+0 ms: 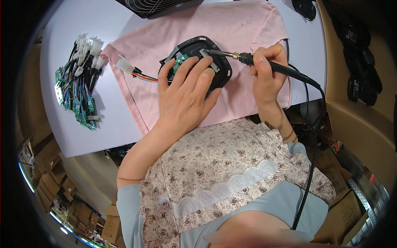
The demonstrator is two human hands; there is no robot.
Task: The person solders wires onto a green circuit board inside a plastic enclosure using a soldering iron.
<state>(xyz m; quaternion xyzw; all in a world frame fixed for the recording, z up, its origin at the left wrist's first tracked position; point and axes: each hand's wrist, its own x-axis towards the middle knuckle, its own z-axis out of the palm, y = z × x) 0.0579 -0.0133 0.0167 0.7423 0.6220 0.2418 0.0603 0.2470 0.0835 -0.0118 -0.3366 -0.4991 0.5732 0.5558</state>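
Observation:
A black plastic housing (pixel 223 71) lies face down, its inside showing, on a pink cloth (pixel 244 29). My left hand (pixel 182 97) rests over it, fingers curved onto its inside and thumb at its near right edge, holding it in place. Partly under those fingers is a small green circuit board (pixel 179 63). Coloured wires run left from the housing to a white connector (pixel 124 65). In my right hand (pixel 268 74) is a soldering iron (pixel 289 71), gripped like a pen. Its metal tip points left and meets or hovers over a pale strip (pixel 214 66) in the housing; contact is unclear.
Wired circuit boards (pixel 78 89) with white connectors are heaped on the white table (pixel 111 132) at left. A black fan-like grille (pixel 153 6) stands at the far edge. The iron's black cord (pixel 313 161) trails down the right, beside a cardboard box (pixel 351 113) holding black housings.

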